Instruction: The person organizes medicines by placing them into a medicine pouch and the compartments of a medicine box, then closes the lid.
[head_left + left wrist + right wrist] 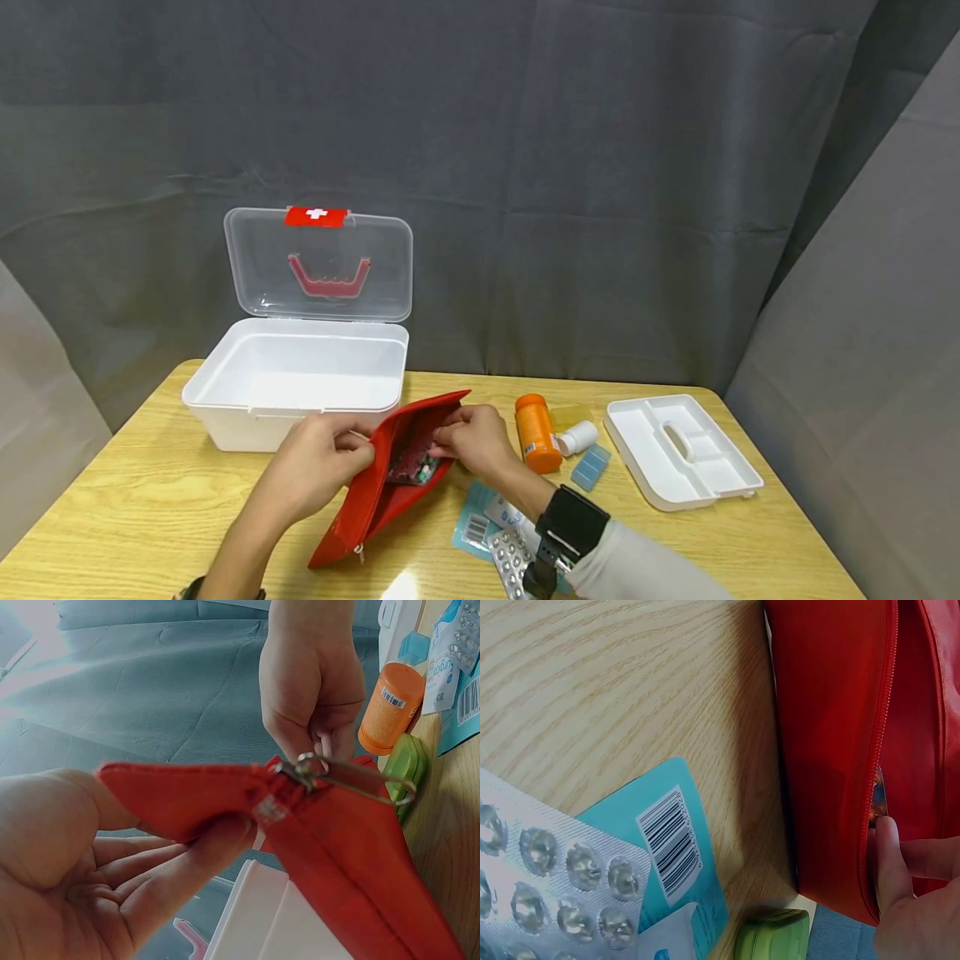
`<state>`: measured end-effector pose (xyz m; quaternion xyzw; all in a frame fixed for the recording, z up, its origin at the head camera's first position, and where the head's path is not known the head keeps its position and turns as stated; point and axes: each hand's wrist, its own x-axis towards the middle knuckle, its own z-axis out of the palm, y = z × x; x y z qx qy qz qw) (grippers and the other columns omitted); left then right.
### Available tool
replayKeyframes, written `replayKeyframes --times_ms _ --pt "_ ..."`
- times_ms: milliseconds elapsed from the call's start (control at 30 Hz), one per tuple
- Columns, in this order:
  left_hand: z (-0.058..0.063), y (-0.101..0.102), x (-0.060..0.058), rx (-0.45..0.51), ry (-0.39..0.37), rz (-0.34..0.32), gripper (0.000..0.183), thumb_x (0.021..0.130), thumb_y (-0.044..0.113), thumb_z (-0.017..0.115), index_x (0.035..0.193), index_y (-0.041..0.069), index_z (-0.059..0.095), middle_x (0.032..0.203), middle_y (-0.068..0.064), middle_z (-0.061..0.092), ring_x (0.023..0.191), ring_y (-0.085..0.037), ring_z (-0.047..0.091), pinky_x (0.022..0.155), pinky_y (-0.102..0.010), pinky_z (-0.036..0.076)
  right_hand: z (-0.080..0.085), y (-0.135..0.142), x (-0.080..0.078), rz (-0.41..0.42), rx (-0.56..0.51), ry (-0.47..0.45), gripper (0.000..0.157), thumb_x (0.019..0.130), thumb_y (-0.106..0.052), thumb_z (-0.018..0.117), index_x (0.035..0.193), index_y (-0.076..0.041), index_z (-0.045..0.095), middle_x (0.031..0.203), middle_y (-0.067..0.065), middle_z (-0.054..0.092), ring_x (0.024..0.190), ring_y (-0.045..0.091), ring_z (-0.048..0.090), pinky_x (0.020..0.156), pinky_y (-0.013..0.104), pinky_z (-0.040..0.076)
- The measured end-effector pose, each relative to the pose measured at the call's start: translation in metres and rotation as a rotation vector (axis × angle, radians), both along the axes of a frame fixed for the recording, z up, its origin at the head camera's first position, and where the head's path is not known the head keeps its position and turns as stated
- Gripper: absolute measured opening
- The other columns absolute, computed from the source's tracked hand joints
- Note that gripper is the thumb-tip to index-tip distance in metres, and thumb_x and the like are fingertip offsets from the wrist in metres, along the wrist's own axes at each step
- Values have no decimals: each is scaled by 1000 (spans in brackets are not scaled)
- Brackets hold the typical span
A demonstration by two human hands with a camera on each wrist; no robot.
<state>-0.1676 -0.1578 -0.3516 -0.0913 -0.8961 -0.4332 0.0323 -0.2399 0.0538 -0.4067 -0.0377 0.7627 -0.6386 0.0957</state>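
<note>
A red zippered pouch (357, 506) stands with its mouth spread apart over the table. My left hand (318, 462) pinches its left edge; in the left wrist view, thumb and fingers sandwich the red fabric (180, 799) near the metal zipper pull (360, 780). Inside lies a shiny pack of small capsules (408, 468), partly hidden by the pouch wall. My right hand (480, 440) reaches into the opening, its thumb and fingers pinching the pack's edge. In the right wrist view, only a sliver of the pack (877, 801) shows beside the thumb.
A white box (247, 421) with its clear lid raised stands behind left. Right of the pouch are an orange bottle (537, 433), white bottle (579, 437), blue pill case (591, 467), blister pack (512, 558), teal packet (471, 525), green case (772, 935) and white tray (660, 475).
</note>
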Motion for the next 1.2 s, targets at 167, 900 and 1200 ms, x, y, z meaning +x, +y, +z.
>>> replayKeyframes --times_ms 167,900,1200 --pt "0 0 0 4 -6 0 21 79 1 59 89 12 73 70 6 66 61 -8 52 53 -23 39 -2 -1 -1 -8 7 -5 23 88 3 65 106 16 66 91 21 71 73 26 77 67 28 60" --pt "0 -1 -1 3 -2 -3 20 78 0 59 87 11 73 69 6 66 62 -8 53 55 -22 40 0 -3 0 12 14 -34 30 87 1 64 113 16 63 92 23 71 70 18 74 68 29 61" --pt "0 -1 -1 -10 -2 2 20 78 1 59 87 12 73 68 6 64 60 -8 51 53 -22 38 3 4 2 24 16 -7 31 85 3 62 112 16 62 89 26 72 66 19 73 66 32 61"
